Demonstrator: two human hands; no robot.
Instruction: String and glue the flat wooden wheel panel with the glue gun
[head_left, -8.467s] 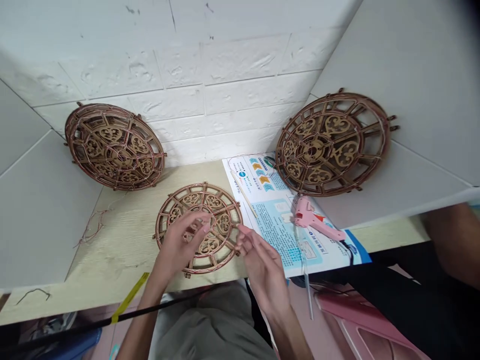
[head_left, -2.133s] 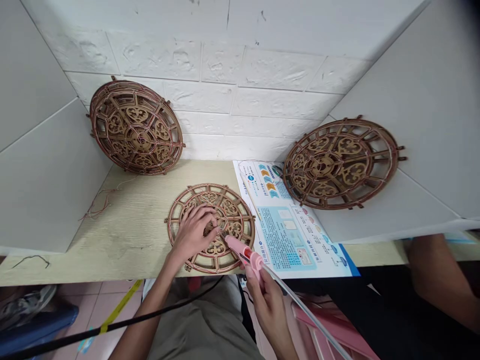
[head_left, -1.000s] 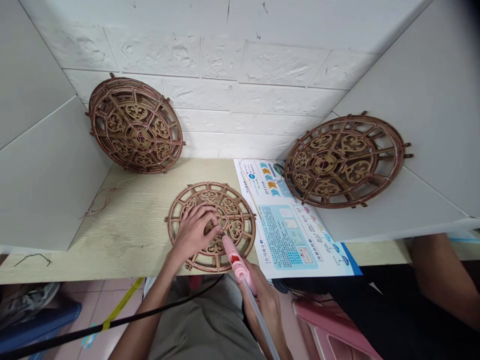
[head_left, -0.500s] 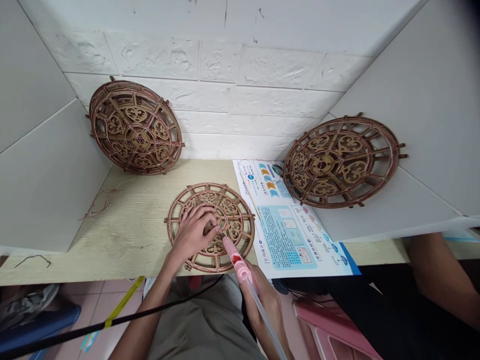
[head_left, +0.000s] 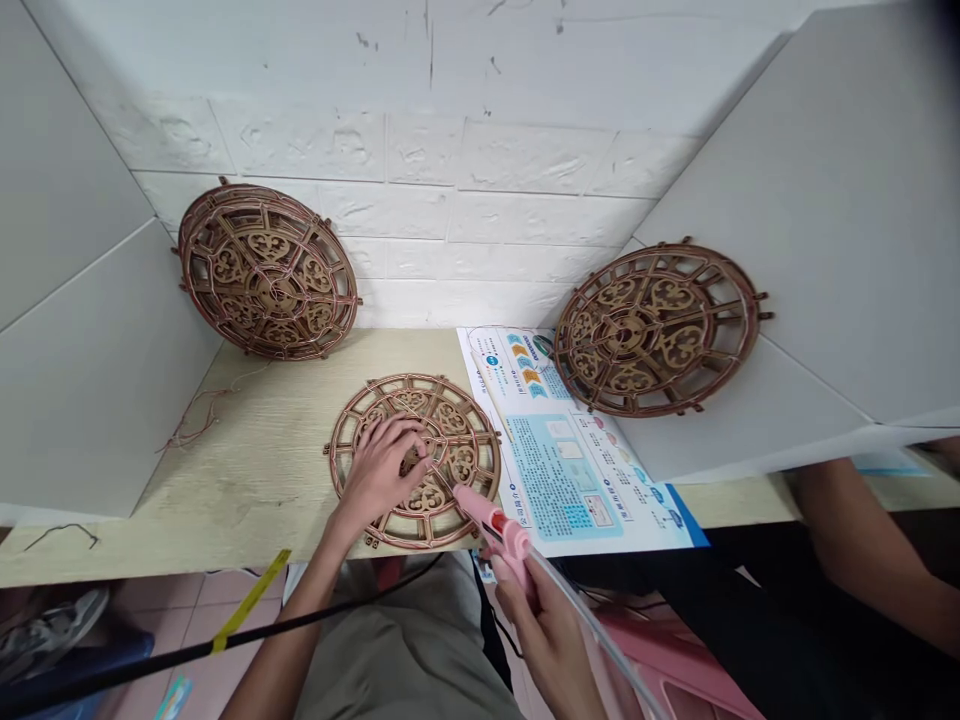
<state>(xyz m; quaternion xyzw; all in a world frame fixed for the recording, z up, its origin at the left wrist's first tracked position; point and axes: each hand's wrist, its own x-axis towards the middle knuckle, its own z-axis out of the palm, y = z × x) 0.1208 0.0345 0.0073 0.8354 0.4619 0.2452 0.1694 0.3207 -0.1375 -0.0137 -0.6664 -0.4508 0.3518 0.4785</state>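
Observation:
On the table lies a round brown openwork disc (head_left: 461,463) with scrollwork and thin wire along its bars. My left hand (head_left: 382,470) is over its middle, fingers bent and thumb curled toward the index finger; whatever lies between the fingertips is too small to make out. My right hand (head_left: 551,625) grips a pink hot glue gun (head_left: 491,520), with a long clear glue stick (head_left: 600,635) trailing from its back. The gun's nozzle points up and left over the disc's lower right part, a little apart from my left thumb.
Similar discs lean at the left (head_left: 270,275) and right (head_left: 660,330). A printed sheet (head_left: 562,470) bears a thin stick (head_left: 495,400). Loose wire (head_left: 199,410) lies at left. A black cable (head_left: 300,625) crosses in front. Another person's arm (head_left: 862,540) is at right.
The glue gun has drawn back slightly to the right, away from the disc's centre, and tilted more sideways. My left hand keeps its place on the disc. The view has shifted slightly.

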